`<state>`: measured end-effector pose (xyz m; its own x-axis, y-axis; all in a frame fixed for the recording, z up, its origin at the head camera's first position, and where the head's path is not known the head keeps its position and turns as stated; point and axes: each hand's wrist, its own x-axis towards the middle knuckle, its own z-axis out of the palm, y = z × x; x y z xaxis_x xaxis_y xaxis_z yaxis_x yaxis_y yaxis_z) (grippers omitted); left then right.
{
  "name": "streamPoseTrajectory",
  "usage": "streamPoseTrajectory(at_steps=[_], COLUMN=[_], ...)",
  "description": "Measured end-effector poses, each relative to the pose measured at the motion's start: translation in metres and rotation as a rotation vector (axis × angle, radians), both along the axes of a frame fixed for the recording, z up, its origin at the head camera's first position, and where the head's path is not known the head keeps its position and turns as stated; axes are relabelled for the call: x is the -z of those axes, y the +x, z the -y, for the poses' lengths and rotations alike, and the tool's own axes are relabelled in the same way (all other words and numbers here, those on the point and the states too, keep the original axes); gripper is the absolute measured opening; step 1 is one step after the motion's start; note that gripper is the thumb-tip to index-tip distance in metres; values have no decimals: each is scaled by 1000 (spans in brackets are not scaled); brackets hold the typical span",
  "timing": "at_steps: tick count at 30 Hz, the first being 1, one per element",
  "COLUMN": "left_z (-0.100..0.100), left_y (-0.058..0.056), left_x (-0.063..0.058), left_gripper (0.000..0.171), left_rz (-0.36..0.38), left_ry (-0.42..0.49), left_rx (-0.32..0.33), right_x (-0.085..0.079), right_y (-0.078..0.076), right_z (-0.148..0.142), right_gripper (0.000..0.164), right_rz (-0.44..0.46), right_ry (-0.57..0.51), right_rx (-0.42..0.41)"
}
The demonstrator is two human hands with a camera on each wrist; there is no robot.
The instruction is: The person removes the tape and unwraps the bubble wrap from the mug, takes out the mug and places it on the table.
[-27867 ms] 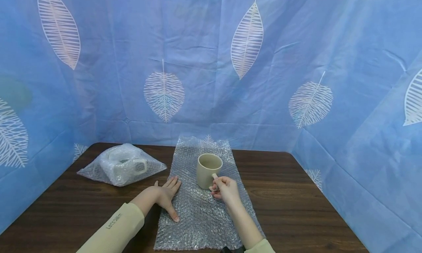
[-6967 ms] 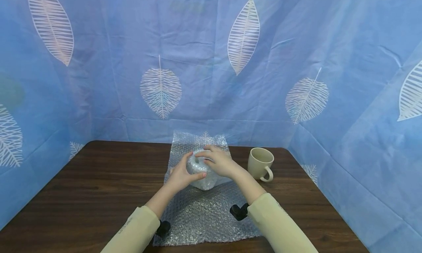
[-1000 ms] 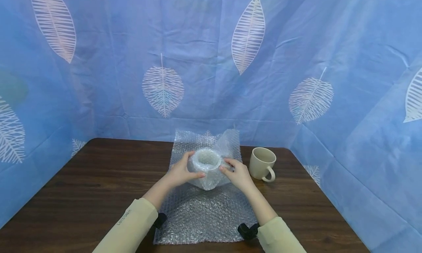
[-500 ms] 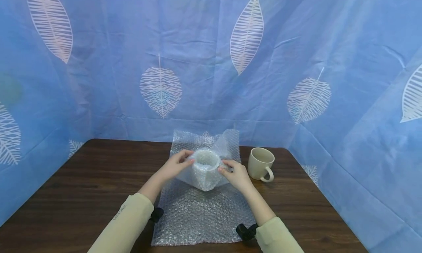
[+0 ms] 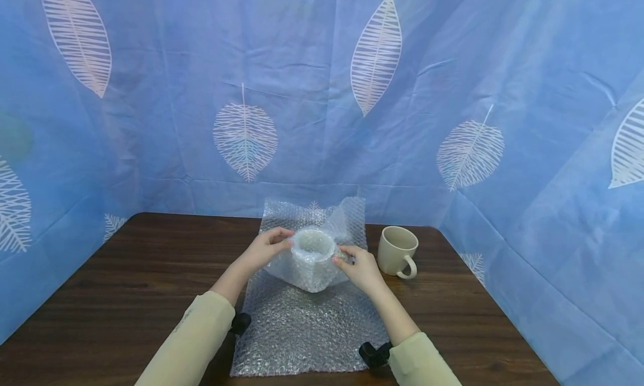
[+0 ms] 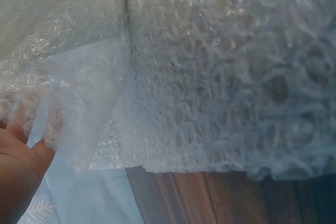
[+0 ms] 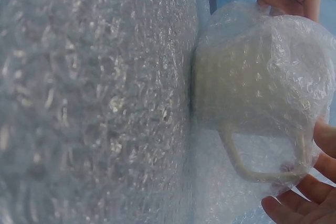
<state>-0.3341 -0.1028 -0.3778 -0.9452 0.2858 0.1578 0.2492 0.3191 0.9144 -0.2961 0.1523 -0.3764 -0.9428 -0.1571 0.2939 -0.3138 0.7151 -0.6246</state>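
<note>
A mug wrapped in bubble wrap (image 5: 313, 266) stands upright in the middle of the table, on a flat bubble wrap sheet (image 5: 307, 336). Its pale body and handle (image 7: 247, 174) show through the film in the right wrist view. My left hand (image 5: 261, 251) pinches the wrapping at the mug's left side, thumb and fingers near the rim. On the other side my right hand (image 5: 363, 268) grips the wrapped mug by its handle side, thumb in front. A loose flap of wrap (image 5: 347, 215) sticks up behind the mug.
A bare beige mug (image 5: 397, 249) stands upright at the right, close beside the sheet, handle toward the front. The dark wooden table (image 5: 126, 285) reaches back to a blue leaf-patterned cloth (image 5: 302, 123).
Long before, the bare mug stood on the sheet and the wrapped one lay at the left; they have changed places. Lately my left hand has slid from around the rim to the left side.
</note>
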Motion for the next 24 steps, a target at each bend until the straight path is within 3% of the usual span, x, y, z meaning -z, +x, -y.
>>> streamPoseTrajectory(at_steps=[18,24], left_z=[-2,-2], left_y=[-14,-20], left_x=[-4,-3], left_gripper=[32,32], left_rz=[-81,-69], left_ry=[-22,15], left_rx=[-92,-143], right_x=[-1,1], right_y=[0,-1], right_z=[0,-1], right_gripper=[43,42], right_rz=[2,-5], right_ry=[8,13], right_rx=[-4,-7])
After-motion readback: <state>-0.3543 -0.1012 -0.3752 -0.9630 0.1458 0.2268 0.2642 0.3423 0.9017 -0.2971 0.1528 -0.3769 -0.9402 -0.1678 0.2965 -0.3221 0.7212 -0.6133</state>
